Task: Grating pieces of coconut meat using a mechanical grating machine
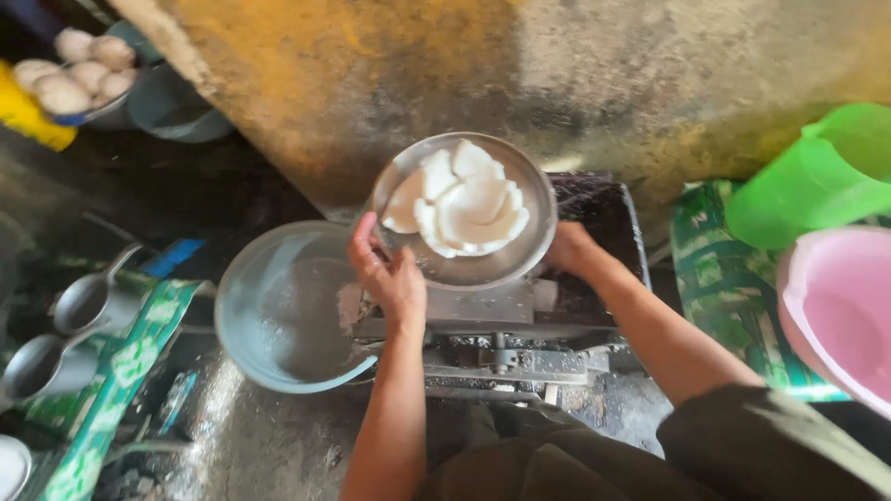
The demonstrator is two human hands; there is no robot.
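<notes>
A round metal bowl (506, 264) holds several white coconut pieces (459, 199) and is tilted toward me above a grey metal machine (506, 348). My left hand (388, 274) grips the bowl's left rim. My right hand (568, 249) holds its right rim, partly hidden behind the bowl. Just left of the machine, a wide pale blue basin (278, 311) with some white shreds inside sits under my left wrist.
A green bucket (821, 176) and a pink basin (840, 311) stand at the right on a green patterned sack (729, 283). Two metal cups (56, 334) lie at the left. A bowl of peeled coconuts (79, 70) sits far left. A stained wall (520, 74) rises behind.
</notes>
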